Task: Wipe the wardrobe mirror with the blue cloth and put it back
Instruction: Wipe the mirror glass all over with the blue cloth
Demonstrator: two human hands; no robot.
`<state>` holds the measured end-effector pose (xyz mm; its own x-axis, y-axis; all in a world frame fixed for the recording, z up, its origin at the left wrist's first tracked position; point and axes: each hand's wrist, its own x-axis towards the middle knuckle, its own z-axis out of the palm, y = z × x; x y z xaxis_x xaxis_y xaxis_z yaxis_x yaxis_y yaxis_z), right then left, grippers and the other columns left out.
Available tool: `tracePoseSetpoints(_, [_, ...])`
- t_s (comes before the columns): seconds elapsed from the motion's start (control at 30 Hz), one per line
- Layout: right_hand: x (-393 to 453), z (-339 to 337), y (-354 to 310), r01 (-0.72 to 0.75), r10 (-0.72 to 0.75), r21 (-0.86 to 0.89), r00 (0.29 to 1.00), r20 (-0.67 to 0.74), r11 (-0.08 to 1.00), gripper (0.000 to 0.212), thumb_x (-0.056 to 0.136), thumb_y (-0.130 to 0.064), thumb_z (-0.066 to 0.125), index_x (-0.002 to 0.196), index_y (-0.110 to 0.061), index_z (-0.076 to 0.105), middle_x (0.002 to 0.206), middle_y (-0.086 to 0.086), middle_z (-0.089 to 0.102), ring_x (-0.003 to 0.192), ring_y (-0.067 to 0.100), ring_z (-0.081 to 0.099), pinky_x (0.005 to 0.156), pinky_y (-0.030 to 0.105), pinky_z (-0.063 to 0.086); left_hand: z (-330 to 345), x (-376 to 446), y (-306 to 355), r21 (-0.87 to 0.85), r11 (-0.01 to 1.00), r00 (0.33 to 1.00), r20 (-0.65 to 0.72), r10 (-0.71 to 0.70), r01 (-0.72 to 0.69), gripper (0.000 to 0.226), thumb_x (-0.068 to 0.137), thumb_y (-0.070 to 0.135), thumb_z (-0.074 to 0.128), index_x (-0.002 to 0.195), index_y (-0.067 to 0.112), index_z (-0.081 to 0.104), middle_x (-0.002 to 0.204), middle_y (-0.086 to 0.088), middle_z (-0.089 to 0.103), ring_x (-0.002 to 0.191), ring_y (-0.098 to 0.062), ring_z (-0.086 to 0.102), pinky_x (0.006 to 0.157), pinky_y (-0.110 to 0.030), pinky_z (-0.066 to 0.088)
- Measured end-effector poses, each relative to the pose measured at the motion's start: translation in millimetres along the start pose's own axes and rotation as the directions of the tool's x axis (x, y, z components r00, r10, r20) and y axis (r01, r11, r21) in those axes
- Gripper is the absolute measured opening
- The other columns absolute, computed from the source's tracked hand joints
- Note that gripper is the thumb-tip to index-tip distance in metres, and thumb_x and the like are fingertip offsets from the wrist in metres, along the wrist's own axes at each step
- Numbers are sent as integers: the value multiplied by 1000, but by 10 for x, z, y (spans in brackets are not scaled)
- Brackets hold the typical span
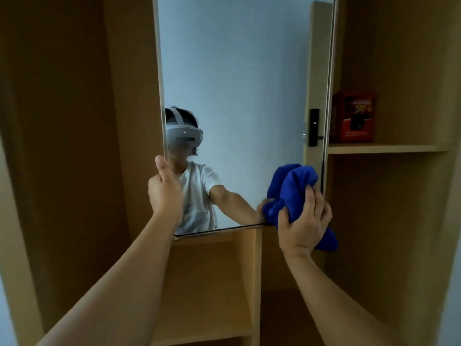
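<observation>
Mirror (239, 71) edge gripped by left hand (164, 193); right hand (303, 221) presses blue cloth (289, 188).

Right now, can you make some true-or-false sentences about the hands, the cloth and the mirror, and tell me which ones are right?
1. The right hand holds the blue cloth. True.
2. The cloth is near the top of the mirror. False: it is at the mirror's lower right corner.
3. The left hand grips the mirror's left edge. True.
4. The red box stands on the floor. False: it stands on a shelf right of the mirror.
</observation>
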<state>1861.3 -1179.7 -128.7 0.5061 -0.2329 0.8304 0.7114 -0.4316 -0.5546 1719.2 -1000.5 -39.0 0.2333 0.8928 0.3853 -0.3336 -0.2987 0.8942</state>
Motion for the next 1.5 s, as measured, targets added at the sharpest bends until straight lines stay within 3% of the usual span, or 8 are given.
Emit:
tracePoseSetpoints(0.13, [-406, 62, -211, 278, -278, 11, 959, 55, 960, 66, 76, -38, 53, 138, -18, 40, 141, 7, 47, 126, 36, 39, 100, 50, 35, -14, 16, 15, -5, 1000, 999, 52, 4, -4, 63, 84, 73, 20, 52, 20, 34, 45, 4, 34, 39, -13, 27, 46, -29, 24])
tracePoseSetpoints(0.3, [-884, 234, -682, 662, -645, 17, 724, 243, 749, 65, 76, -40, 56, 138, -26, 39, 147, -1, 35, 134, 33, 32, 105, 52, 24, -29, 43, 17, 0, 1000, 997, 80, -11, 11, 61, 88, 68, 21, 56, 18, 36, 48, 4, 35, 43, -12, 31, 45, -30, 28])
tracePoseSetpoints(0.5, [-1191, 423, -785, 712, -679, -161, 701, 218, 683, 65, 82, -33, 60, 142, -27, 36, 151, -2, 30, 138, 34, 25, 111, 55, 12, -60, 88, 19, 10, 998, 991, 119, -65, 64, 53, 88, 68, 20, 73, 26, 49, 71, -1, 56, 66, -15, 55, 68, -31, 50])
tracePoseSetpoints(0.7, [-1086, 322, -612, 753, -735, -155, 658, 162, 640, 60, 82, -26, 64, 137, -29, 40, 146, -4, 35, 133, 31, 32, 103, 53, 26, -80, 33, 74, 3, 997, 993, 82, -81, 81, 55, 87, 70, 20, 74, 23, 46, 82, -9, 64, 80, -25, 63, 81, -43, 51])
tracePoseSetpoints(1.07, [-630, -202, -255, 454, -448, -103, 891, 76, 885, 67, 72, -40, 59, 134, -22, 43, 139, 4, 48, 131, 32, 37, 103, 54, 28, -130, -12, 88, 1, 997, 994, 69, -81, 81, 62, 84, 73, 22, 68, 19, 48, 68, -5, 48, 64, -22, 49, 62, -35, 41])
tracePoseSetpoints(1.23, [-281, -432, -23, -1, -5, -89, 998, -63, 996, 67, 78, -44, 53, 137, -15, 43, 141, 8, 46, 130, 34, 38, 106, 53, 28, -129, -3, 88, -3, 996, 994, 68, -90, 90, 63, 86, 72, 22, 66, 18, 47, 59, 1, 43, 56, -16, 45, 55, -31, 38])
tracePoseSetpoints(1.4, [83, -576, 151, -433, 448, 116, 876, -177, 894, 65, 85, -30, 64, 142, -15, 36, 143, 9, 42, 130, 31, 38, 101, 43, 36, -112, -17, 68, -25, 998, 997, 47, -65, 66, 58, 87, 70, 21, 64, 21, 43, 68, -5, 50, 65, -19, 50, 61, -33, 41])
tracePoseSetpoints(1.5, [146, -642, 209, -611, 732, 604, 678, 65, 512, 54, 89, -29, 62, 138, -25, 40, 130, -1, 55, 111, 15, 57, 95, 33, 46, -92, -49, 99, -58, 996, 997, 19, -72, 73, 56, 88, 69, 23, 64, 22, 42, 63, 1, 47, 59, -14, 47, 56, -31, 38])
